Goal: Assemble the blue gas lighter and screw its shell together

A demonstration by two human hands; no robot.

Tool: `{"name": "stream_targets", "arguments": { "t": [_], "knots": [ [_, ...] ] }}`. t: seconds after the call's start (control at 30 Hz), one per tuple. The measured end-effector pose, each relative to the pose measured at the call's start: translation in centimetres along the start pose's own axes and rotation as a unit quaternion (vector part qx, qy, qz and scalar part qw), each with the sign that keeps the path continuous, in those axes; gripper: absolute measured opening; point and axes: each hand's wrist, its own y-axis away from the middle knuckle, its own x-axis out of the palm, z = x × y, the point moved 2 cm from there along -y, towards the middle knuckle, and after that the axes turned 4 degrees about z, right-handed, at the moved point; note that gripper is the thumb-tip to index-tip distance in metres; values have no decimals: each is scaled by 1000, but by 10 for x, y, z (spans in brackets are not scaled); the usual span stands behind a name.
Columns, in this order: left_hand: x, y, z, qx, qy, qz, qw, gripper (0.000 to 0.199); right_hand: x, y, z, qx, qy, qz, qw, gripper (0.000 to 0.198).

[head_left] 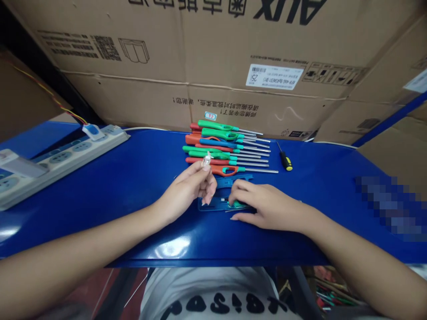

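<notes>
My left hand (pixel 190 189) pinches a small clear plastic part (pixel 207 159) between thumb and fingertips, lifted just above the blue table (pixel 133 186). My right hand (pixel 263 204) lies palm down on a blue fixture plate (pixel 227 191) and presses a green-handled long-nosed lighter (pixel 237 205), mostly hidden under its fingers. Just beyond both hands lies a pile of several such lighters (pixel 223 146) with green, red and blue handles and thin metal tubes pointing right.
A small black-and-yellow screwdriver (pixel 285 158) lies right of the pile. A white power strip (pixel 63 155) with a plug sits at the far left. Large cardboard boxes (pixel 233 62) wall off the table's back edge. A blurred patch covers the right side.
</notes>
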Motion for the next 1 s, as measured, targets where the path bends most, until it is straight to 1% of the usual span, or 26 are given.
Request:
{"name": "stream_targets", "arguments": {
  "t": [0.03, 0.1, 0.2, 0.27, 0.3, 0.37, 0.4, 0.47, 0.5, 0.57, 0.63, 0.7, 0.77, 0.9, 1.0],
  "knots": [
    [1, 1, -1, -7, 7, 8, 1000, 28, 2, 1, 0, -21, 12, 24, 999, 14],
    [4, 2, -1, -33, 3, 39, 999, 34, 5, 1, -1, -43, 23, 33, 998, 12],
    [10, 5, 6, -82, -44, 89, 992, 41, 9, 0, -4, -45, 14, 3, 999, 14],
    [11, 7, 11, -101, -80, 99, 987, 43, 9, -2, -4, -47, -13, -25, 998, 15],
    [11, 8, 14, -105, -92, 100, 985, 44, 9, -4, -5, -44, -32, -52, 997, 14],
    [10, 8, 17, -106, -107, 102, 983, 43, 9, -6, -7, -6, -101, -114, 988, 12],
    [10, 8, 18, -101, -112, 101, 983, 42, 10, -8, -9, 26, -155, -140, 978, 12],
    [9, 7, 18, -86, -117, 98, 985, 37, 13, -11, -13, 84, -290, -163, 939, 16],
    [8, 6, 18, -81, -113, 95, 986, 36, 16, -13, -15, 101, -356, -156, 916, 20],
    [7, 5, 18, -77, -91, 87, 989, 34, 20, -16, -19, 105, -451, -125, 877, 28],
    [7, 4, 18, -84, -62, 78, 991, 33, 22, -19, -23, 100, -498, -91, 856, 34],
    [6, 3, 17, -90, -46, 72, 992, 32, 22, -21, -28, 94, -523, -67, 845, 36],
    [5, 3, 18, -92, -39, 71, 992, 31, 20, -22, -31, 87, -537, -59, 837, 37],
    [4, 3, 18, -83, -38, 74, 993, 33, 15, -23, -32, 89, -546, -59, 831, 35],
    [4, 2, 18, -83, -56, 75, 992, 36, 14, -23, -32, 91, -547, -63, 830, 34]
  ]
}}
